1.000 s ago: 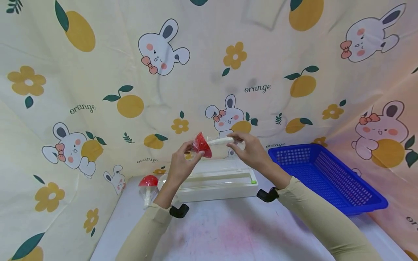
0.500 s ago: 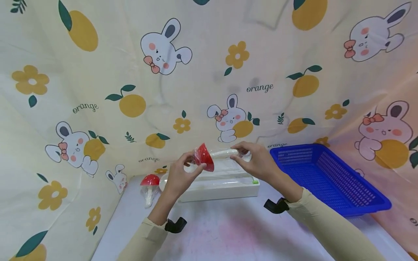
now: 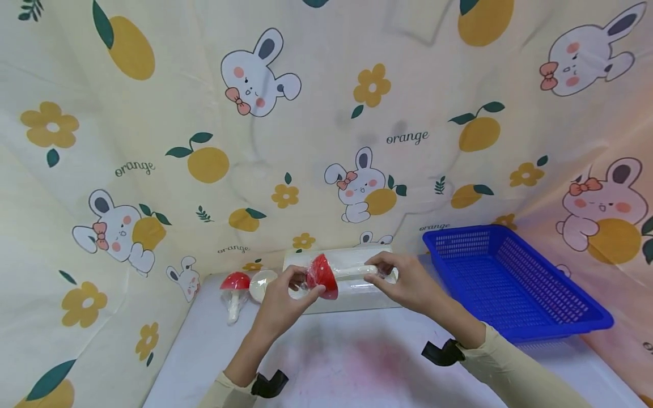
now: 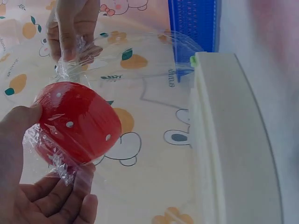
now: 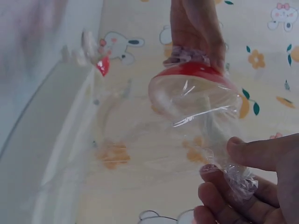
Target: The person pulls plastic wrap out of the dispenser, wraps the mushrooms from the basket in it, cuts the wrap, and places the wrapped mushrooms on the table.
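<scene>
A toy mushroom (image 3: 322, 277), with a white-dotted red cap and white stem, is wrapped in clear cling film and held sideways. My left hand (image 3: 282, 300) grips the cap between thumb and fingers. At the other end, my right hand (image 3: 408, 281) pinches the stem's tip and the bunched film (image 5: 240, 183) around it. In the left wrist view the cap (image 4: 77, 123) fills the hold, with film gathered below it. Sheer film stretches from the mushroom toward a white cling film dispenser (image 4: 236, 140), which has a green slider (image 4: 194, 60) at one end.
Another film-wrapped red mushroom (image 3: 234, 294) lies at the table's left, beside a round whitish thing (image 3: 262, 285). A blue perforated basket (image 3: 510, 283) stands at the right. A patterned cloth (image 3: 326, 124) hangs behind the white table (image 3: 352, 362).
Both hands have moved down together with the mushroom, which now overlaps the dispenser in the head view. The grips on cap and stem are kept.
</scene>
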`<control>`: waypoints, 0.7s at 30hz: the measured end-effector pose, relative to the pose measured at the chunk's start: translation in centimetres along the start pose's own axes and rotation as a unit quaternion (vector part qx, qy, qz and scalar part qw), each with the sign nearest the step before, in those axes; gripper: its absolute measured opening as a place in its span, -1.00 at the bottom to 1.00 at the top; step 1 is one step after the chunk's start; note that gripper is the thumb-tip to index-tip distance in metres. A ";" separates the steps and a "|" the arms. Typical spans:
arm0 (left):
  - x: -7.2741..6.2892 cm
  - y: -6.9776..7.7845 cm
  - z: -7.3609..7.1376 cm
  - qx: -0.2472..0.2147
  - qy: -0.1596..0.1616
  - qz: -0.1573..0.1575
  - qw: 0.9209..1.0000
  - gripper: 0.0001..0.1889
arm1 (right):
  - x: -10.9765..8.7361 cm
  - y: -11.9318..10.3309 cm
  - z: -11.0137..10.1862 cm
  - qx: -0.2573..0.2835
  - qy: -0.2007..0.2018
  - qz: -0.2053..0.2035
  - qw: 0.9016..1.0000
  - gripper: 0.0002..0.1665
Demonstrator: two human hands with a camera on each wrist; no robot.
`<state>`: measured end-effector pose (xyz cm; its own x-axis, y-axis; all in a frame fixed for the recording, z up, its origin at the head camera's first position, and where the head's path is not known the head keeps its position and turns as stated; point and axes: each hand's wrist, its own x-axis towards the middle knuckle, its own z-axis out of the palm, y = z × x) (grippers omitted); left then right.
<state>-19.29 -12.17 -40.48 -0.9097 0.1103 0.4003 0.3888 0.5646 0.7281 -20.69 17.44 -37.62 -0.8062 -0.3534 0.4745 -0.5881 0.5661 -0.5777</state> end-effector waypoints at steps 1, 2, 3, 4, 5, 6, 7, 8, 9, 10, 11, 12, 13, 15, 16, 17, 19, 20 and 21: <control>-0.3 -0.2 0.1 0.002 -0.004 -0.004 1.000 -0.50 | -0.3 0.1 0.2 0.006 -0.007 0.004 1.000 -0.70; -0.6 -0.4 0.2 0.003 -0.008 -0.008 1.000 -0.50 | -0.6 0.2 0.4 0.011 -0.014 0.007 1.000 -0.71; -0.8 -0.5 0.2 0.002 -0.012 -0.010 1.000 -0.50 | -0.8 0.3 0.7 0.016 -0.020 0.009 1.000 -0.72; -1.1 -0.7 0.3 0.002 -0.016 -0.012 1.000 -0.50 | -1.1 0.4 0.9 0.018 -0.025 0.011 0.999 -0.73; -1.4 -0.9 0.5 0.001 -0.020 -0.012 1.000 -0.49 | -1.4 0.5 1.1 0.020 -0.029 0.013 0.999 -0.74; -1.6 -1.1 0.6 0.000 -0.024 -0.013 1.000 -0.50 | -1.7 0.7 1.4 0.022 -0.033 0.015 0.999 -0.75; -1.9 -1.4 0.7 -0.002 -0.028 -0.016 0.999 -0.51 | -2.1 0.8 1.6 0.024 -0.037 0.016 0.999 -0.76; -2.2 -1.6 0.9 -0.004 -0.032 -0.017 0.999 -0.52 | -2.4 1.0 1.9 0.024 -0.040 0.017 0.999 -0.78; -2.5 -1.8 1.0 -0.006 -0.037 -0.018 0.999 -0.53 | -2.7 1.3 2.2 0.025 -0.043 0.017 0.999 -0.79; -2.8 -2.1 1.2 -0.008 -0.041 -0.018 0.999 -0.53 | -3.0 1.5 2.5 0.026 -0.047 0.016 0.998 -0.80; -3.1 -2.5 1.4 -0.011 -0.046 -0.020 0.999 -0.55 | -3.3 1.8 2.8 0.030 -0.050 0.014 0.998 -0.81; -3.4 -2.8 1.6 -0.012 -0.052 -0.023 0.998 -0.55 | -3.6 2.1 3.2 0.034 -0.053 0.010 0.998 -0.81; -3.7 -3.2 1.8 -0.016 -0.057 -0.026 0.998 -0.55 | -4.0 2.4 3.5 0.039 -0.056 0.006 0.998 -0.82; -4.3 -4.0 2.3 -0.026 -0.067 -0.032 0.997 -0.55 | -4.6 3.0 4.2 0.053 -0.063 0.002 0.997 -0.83; -4.5 -4.4 2.6 -0.032 -0.072 -0.034 0.996 -0.55 | -4.9 3.4 4.6 0.059 -0.067 0.002 0.996 -0.83; -4.8 -4.8 2.8 -0.038 -0.076 -0.038 0.996 -0.55 | -5.2 3.7 4.9 0.065 -0.071 0.004 0.995 -0.83; -5.2 -5.6 3.2 -0.044 -0.084 -0.042 0.995 -0.55 | -5.8 4.2 5.6 0.072 -0.078 0.012 0.994 -0.82; -5.3 -6.0 3.5 -0.045 -0.088 -0.043 0.994 -0.54 | -6.1 4.5 6.0 0.073 -0.081 0.017 0.994 -0.82; -5.5 -6.3 3.7 -0.047 -0.092 -0.045 0.994 -0.54 | -6.3 4.8 6.3 0.076 -0.083 0.021 0.993 -0.82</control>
<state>-17.27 -13.31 -49.36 -0.9491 0.2154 0.2300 0.3096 0.5015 0.8079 -18.80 17.67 -47.62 -0.8225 -0.4574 0.3381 -0.5462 0.4692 -0.6939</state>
